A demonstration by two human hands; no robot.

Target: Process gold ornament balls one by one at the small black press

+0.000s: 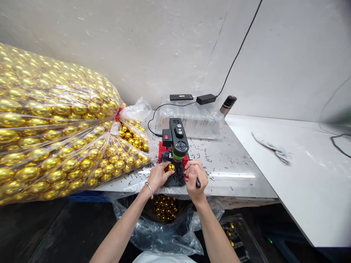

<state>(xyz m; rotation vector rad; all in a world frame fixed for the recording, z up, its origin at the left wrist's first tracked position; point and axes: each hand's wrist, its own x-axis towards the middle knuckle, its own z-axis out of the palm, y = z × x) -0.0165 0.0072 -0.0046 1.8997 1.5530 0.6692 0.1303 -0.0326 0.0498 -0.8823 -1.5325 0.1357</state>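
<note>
My left hand (159,176), with a pale bracelet on its wrist, holds a small shiny gold ball (171,167) between thumb and fingers. The ball is just below the green-ringed end of a black device (178,137) with round vents and buttons. My right hand (196,176) is closed around the black handle (197,183) of a thin tool, to the right of the device. Under the device lie a black base (179,174) and a red mat (163,147), both partly covered.
Large clear bags of gold balls (55,146) fill the left. Behind the device are a clear plastic box (192,122), a black adapter (206,99) and a spray can (228,106). A glove (271,148) lies right. Below the table edge, an open bag holds gold balls (166,208).
</note>
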